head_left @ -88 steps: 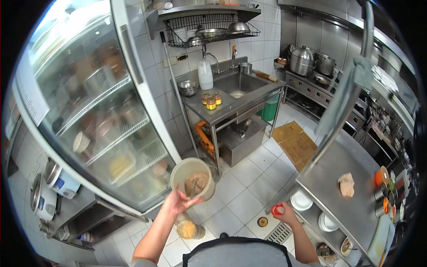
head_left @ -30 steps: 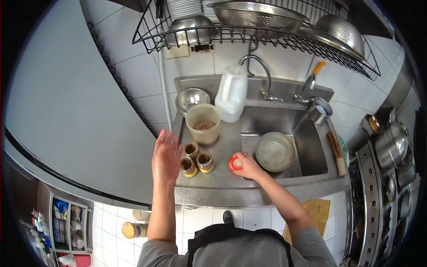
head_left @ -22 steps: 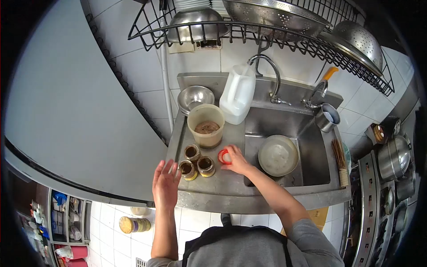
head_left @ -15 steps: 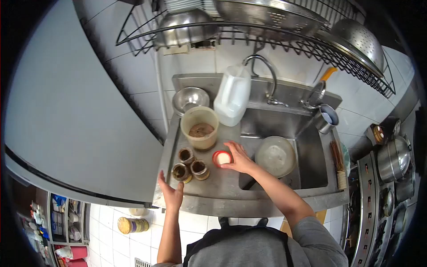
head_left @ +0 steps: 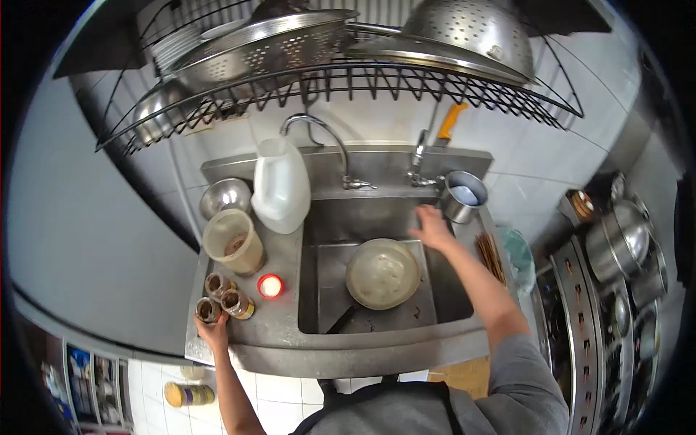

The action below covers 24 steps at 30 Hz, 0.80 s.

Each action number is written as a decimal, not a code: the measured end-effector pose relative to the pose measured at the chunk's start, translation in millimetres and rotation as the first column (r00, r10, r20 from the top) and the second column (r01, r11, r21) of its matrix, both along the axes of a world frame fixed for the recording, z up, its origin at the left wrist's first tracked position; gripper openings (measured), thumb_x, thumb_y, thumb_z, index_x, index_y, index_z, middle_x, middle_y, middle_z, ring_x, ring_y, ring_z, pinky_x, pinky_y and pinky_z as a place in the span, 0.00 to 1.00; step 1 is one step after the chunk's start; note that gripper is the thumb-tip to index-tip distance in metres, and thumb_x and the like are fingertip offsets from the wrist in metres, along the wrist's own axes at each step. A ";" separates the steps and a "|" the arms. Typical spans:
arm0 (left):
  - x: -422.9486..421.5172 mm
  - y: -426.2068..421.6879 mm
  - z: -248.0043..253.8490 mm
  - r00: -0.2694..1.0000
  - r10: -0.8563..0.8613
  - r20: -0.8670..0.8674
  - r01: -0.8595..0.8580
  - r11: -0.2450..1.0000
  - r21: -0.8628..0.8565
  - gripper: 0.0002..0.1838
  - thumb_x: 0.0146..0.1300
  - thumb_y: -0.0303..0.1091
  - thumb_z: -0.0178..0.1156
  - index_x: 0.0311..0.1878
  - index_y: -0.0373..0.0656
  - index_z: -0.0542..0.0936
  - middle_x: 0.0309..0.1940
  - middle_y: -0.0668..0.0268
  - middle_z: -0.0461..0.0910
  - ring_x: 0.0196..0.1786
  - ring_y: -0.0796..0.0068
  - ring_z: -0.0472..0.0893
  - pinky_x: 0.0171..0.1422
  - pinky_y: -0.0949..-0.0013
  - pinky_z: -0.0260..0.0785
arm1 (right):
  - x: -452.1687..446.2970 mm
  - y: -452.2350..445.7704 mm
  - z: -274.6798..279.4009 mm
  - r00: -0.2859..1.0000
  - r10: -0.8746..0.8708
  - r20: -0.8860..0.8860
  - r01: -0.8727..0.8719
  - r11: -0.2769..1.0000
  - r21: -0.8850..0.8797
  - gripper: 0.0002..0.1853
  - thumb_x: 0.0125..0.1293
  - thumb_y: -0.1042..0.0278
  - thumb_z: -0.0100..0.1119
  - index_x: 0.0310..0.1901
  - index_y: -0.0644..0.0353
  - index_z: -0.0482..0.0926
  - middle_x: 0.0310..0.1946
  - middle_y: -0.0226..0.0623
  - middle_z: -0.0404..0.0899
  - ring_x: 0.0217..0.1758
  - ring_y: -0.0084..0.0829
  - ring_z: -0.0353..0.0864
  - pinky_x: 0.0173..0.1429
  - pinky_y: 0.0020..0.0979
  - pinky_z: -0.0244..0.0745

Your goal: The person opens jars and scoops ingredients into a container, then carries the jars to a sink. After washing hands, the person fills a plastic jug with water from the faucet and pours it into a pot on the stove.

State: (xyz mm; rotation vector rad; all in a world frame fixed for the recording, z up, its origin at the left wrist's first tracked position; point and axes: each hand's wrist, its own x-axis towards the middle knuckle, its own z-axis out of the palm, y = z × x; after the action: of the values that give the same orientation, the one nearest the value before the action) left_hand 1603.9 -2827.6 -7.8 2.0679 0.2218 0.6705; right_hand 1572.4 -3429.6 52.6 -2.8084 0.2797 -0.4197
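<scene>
My left hand (head_left: 212, 333) is at the counter's front left, its fingers and thumb closed around the base of a small open jar (head_left: 207, 310) with dark contents. Two similar jars, one at the back (head_left: 217, 285) and one to the right (head_left: 238, 304), stand against it. My right hand (head_left: 433, 228) reaches over the right side of the sink, fingers apart and holding nothing. Just beyond it is a steel pot (head_left: 464, 196) with a pale bluish interior. A red-rimmed lid with a white centre (head_left: 270, 286) lies on the counter, away from both hands.
A pan (head_left: 383, 274) with cloudy contents sits in the steel sink (head_left: 319, 319). Behind the jars stand a plastic tub (head_left: 234, 241), a steel bowl (head_left: 225, 199) and a white jug (head_left: 281, 186). Thin sticks (head_left: 490, 257) lie right of the sink; a wire rack (head_left: 333, 76) hangs above.
My right hand has left the red-rimmed lid and moved right over the sink toward the steel pot. My left hand has closed on the front jar. The view has shifted right.
</scene>
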 end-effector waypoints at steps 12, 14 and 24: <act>-42.7 -8.5 38.4 0.992 0.122 0.027 -0.124 0.989 0.078 0.40 0.38 0.40 0.76 0.56 0.38 0.69 0.46 0.56 0.79 0.50 0.61 0.78 0.56 0.62 0.69 | 13.8 23.6 -2.2 0.935 0.303 -0.186 -0.272 0.946 0.176 0.33 0.49 0.59 0.68 0.58 0.60 0.70 0.60 0.48 0.64 0.64 0.51 0.61 0.68 0.43 0.59; -43.1 -8.3 47.8 0.996 0.079 -0.031 -0.079 0.997 0.021 0.42 0.37 0.41 0.75 0.58 0.39 0.69 0.50 0.57 0.78 0.56 0.59 0.76 0.66 0.56 0.59 | 16.1 30.7 -1.9 0.935 0.297 -0.195 -0.271 0.951 0.152 0.32 0.50 0.62 0.69 0.58 0.59 0.70 0.59 0.45 0.65 0.63 0.48 0.62 0.67 0.41 0.60; -9.4 12.8 14.7 0.953 0.144 -0.267 -0.092 0.976 0.198 0.47 0.36 0.48 0.75 0.61 0.39 0.66 0.50 0.60 0.79 0.57 0.56 0.75 0.69 0.31 0.28 | 17.4 88.0 25.9 0.908 0.315 -0.277 -0.278 0.946 0.164 0.28 0.49 0.63 0.69 0.53 0.57 0.74 0.58 0.46 0.67 0.63 0.48 0.63 0.66 0.41 0.61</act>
State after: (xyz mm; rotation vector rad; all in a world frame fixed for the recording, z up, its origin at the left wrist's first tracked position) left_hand 1594.5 -2814.8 6.9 2.3408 0.4648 0.4806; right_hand 1589.8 -3341.6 78.5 -2.7231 -0.0640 0.0927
